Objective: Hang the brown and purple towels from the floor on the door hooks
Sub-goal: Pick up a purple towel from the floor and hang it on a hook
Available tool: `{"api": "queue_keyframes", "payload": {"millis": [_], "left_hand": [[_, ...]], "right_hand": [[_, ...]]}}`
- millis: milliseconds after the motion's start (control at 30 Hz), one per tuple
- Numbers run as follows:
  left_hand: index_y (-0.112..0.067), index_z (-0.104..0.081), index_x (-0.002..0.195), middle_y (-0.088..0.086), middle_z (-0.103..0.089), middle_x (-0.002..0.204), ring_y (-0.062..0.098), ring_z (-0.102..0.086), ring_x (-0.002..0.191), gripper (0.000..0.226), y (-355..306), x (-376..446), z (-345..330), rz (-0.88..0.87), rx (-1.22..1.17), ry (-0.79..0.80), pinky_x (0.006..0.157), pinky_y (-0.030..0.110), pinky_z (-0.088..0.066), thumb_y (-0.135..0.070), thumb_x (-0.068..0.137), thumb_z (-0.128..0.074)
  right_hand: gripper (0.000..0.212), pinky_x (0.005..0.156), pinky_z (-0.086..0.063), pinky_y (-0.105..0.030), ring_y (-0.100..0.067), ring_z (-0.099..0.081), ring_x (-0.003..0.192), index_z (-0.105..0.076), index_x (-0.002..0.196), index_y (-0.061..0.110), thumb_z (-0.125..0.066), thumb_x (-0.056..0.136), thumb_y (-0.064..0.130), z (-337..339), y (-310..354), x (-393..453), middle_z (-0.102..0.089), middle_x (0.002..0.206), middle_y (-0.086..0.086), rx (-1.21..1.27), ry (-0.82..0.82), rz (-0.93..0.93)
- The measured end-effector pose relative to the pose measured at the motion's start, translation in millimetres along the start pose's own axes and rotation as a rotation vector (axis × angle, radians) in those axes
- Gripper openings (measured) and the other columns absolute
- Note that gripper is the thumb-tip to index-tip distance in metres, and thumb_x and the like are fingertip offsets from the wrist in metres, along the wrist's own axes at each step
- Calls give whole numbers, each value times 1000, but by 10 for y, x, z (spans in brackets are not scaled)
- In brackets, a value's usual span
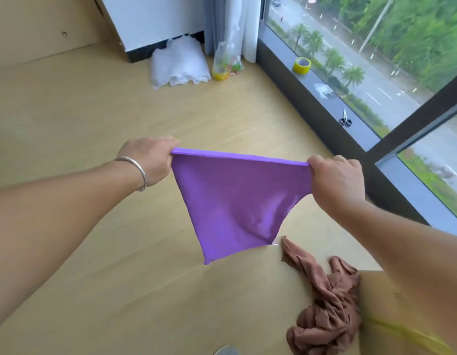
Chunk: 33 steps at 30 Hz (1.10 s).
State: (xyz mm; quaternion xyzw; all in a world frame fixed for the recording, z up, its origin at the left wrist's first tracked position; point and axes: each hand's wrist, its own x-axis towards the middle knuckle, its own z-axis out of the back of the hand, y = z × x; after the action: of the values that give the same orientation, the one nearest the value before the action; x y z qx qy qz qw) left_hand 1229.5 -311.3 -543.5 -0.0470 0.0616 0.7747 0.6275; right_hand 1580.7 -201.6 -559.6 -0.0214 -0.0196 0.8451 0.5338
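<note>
Left hand [148, 160] at nine o'clock and right hand [334, 178] at three each pinch a top corner of the purple towel [232, 201], stretched taut mid-air. Brown towel [324, 308] lies crumpled on the floor [94, 111] at five o'clock. Nothing hung yet; no door hooks in sight.

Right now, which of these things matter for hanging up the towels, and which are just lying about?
For the job:
purple towel, stretched between the left hand and right hand
brown towel, crumpled on the floor

Just lying about:
yellow tape roll and scissors on the window sill
white cloth
plastic bag
</note>
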Motion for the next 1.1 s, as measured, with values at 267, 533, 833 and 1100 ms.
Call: {"api": "queue_keyframes", "payload": {"millis": [267, 533, 833, 1100], "left_hand": [[-18, -42, 83, -2, -53, 86, 28, -50, 76, 11, 929, -919, 303, 244, -7, -94, 51, 30, -24, -14, 90, -35], [-25, -53, 127, -8, -56, 129, 22, -54, 115, 34, 780, -2406, -331, 376, -39, 59, 82, 40, -50, -22, 95, -40], [-32, -32, 148, -11, -26, 156, 9, -26, 141, 52, -141, -3597, -2067, 359, -159, 439, 105, 28, -34, -22, 96, -38], [-29, -40, 143, -8, -30, 154, 10, -30, 139, 48, -908, -4266, -3363, 317, -304, 620, 104, 29, -37, -20, 95, -40]], "right_hand": [[36, 90, -32, -37, -27, -53, 92, -59, 72, 18, -42, 99, 33, 437, 892, 230, -58, 70, 2, 93, -69, 293], [31, 115, -16, -41, -18, -41, 134, -68, 105, 26, -40, 101, 38, -66, 1065, -520, -64, 116, 10, 80, 109, 670], [8, 89, -48, -44, -25, -65, 97, -74, 72, 20, -80, 76, 21, -1466, 738, -1865, -69, 82, 6, 128, 243, 772], [15, 78, -53, -41, -27, -67, 87, -72, 66, 19, -87, 66, 17, -2518, 439, -2714, -68, 74, 6, 93, 497, 749]]}}
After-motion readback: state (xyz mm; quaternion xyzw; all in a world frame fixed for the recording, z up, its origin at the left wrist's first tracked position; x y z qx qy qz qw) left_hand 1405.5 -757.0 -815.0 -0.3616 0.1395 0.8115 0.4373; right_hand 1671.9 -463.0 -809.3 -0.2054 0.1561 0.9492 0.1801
